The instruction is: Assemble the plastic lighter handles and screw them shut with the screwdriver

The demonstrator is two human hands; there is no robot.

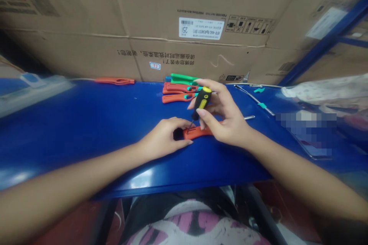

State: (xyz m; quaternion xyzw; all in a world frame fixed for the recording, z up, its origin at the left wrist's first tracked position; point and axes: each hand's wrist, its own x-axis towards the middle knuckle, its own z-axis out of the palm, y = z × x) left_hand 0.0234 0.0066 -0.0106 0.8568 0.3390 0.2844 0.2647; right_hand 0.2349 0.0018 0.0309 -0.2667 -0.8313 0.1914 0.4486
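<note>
My right hand (pixel 222 116) is closed round a small screwdriver (pixel 201 101) with a black and yellow handle, held upright and tilted, its tip down on an orange tool handle (pixel 198 133) lying on the blue table (pixel 86 122). My left hand (pixel 166 136) pinches the left end of that orange handle and pins it to the table. A metal rod (pixel 249 117) sticks out past my right hand.
A small pile of orange and green handles (pixel 179 89) lies behind my hands. One more orange handle (pixel 115 80) lies at the back left. Metal rods with teal clips (pixel 255 99) lie at the right. Large cardboard boxes (pixel 172 26) wall the table's back.
</note>
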